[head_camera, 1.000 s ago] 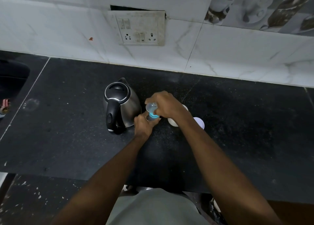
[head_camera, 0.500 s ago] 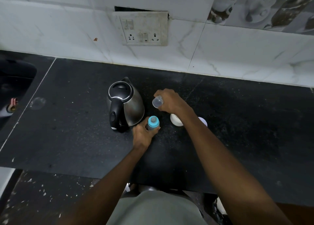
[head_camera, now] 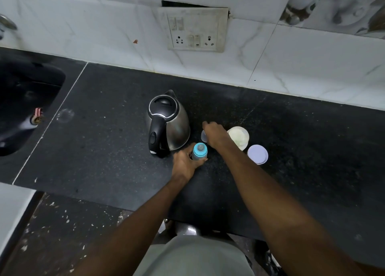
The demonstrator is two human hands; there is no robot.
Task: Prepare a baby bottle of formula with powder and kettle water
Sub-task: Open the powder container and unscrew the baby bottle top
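Bottle: baby bottle (head_camera: 199, 151) with blue collar, upright on the black worktop (head_camera: 104, 134), just beside the kettle (head_camera: 167, 122).
Left hand (head_camera: 185, 164): grip wrapped round the bottle.
Right hand (head_camera: 215, 135): grip pinching the clear cap (head_camera: 203, 136), beside the open powder tub (head_camera: 239, 137).

We find no text, label, brand, number or sign that we can read. The kettle (head_camera: 168, 122) carries no lettering we can make out on its lid, handle or steel body. The baby bottle (head_camera: 199, 151) shows no legible marks from above. The powder tub (head_camera: 239, 137) and its lid (head_camera: 257, 154) appear plain. The switch plate (head_camera: 192, 29) on the wall has only unmarked switches and sockets, too grimy for us to tell any print.
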